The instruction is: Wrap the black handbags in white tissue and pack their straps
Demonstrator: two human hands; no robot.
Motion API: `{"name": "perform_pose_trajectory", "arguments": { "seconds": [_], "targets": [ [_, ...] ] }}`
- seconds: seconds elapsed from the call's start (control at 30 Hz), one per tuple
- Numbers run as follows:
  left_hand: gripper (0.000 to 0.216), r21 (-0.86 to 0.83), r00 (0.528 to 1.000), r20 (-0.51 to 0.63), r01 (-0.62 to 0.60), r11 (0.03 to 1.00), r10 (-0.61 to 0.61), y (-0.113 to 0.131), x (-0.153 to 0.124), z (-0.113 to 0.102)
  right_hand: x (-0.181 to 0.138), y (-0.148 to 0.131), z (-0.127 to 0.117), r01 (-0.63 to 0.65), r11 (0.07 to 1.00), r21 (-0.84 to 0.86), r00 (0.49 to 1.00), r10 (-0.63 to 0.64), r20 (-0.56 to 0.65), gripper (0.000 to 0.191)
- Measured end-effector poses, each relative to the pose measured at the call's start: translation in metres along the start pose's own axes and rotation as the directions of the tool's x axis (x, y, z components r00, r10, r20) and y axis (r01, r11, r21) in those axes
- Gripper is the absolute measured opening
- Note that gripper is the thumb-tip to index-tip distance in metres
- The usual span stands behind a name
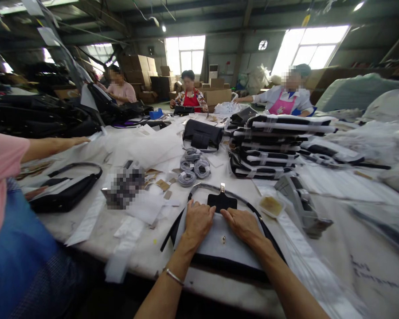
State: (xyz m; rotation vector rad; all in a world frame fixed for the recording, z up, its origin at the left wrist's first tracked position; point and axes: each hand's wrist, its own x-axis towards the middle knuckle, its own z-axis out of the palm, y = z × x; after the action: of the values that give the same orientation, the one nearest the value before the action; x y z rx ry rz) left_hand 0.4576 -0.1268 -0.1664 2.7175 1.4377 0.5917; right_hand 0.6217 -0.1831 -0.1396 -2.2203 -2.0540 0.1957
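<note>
A black handbag (226, 262) lies at the table's front edge, its front covered by a pale white sheet (216, 243). My left hand (199, 219) is closed over the sheet's upper edge, fingers curled and partly hidden. Close beside it, my right hand (241, 223) grips the same edge, its thumb pointing inward. Between and beyond my hands, a black flap (222, 202) with a metal clasp (222, 188) stands folded back. The bag's strap (252, 208) arches behind both hands. A small gold-coloured fitting (224, 239) shows through the sheet below them.
Coiled straps (187, 178) and another black bag (202, 134) lie beyond. Wrapped bags form a stack (269, 146) at right, near a grey tape dispenser (302, 204) and a small plastic tray (271, 206). A co-worker's arm (56, 146) reaches in from the left beside another handbag (66, 190).
</note>
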Motion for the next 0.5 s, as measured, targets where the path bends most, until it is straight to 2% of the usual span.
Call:
{"name": "perform_pose_trajectory", "arguments": {
  "seconds": [0.13, 0.23, 0.33, 0.43, 0.5],
  "targets": [
    [0.033, -0.049, 1.000, 0.002, -0.029, 0.998, 0.029, -0.001, 0.001, -0.002, -0.001, 0.003, 0.001, 0.001, 0.997, 0.080, 1.000, 0.001, -0.018, 0.052],
    [0.037, -0.045, 1.000, 0.003, -0.030, 0.999, 0.030, -0.001, 0.002, 0.000, 0.002, 0.003, 0.003, -0.059, 0.992, 0.111, 0.998, 0.058, 0.008, 0.054],
    [0.040, -0.006, 1.000, -0.010, -0.017, 1.000, 0.016, -0.001, 0.003, 0.006, 0.006, 0.003, 0.010, -0.125, 0.985, 0.120, 0.992, 0.125, 0.005, 0.047],
    [0.038, 0.035, 1.000, -0.028, -0.007, 0.999, 0.008, -0.001, 0.002, 0.010, 0.008, 0.006, 0.022, -0.128, 0.970, 0.208, 0.976, 0.160, -0.146, 0.035],
    [0.035, 0.047, 1.000, -0.030, -0.006, 0.999, 0.008, 0.000, 0.002, 0.011, 0.010, 0.010, 0.031, -0.078, 0.962, 0.263, 0.935, 0.162, -0.315, 0.043]
  ]
}}
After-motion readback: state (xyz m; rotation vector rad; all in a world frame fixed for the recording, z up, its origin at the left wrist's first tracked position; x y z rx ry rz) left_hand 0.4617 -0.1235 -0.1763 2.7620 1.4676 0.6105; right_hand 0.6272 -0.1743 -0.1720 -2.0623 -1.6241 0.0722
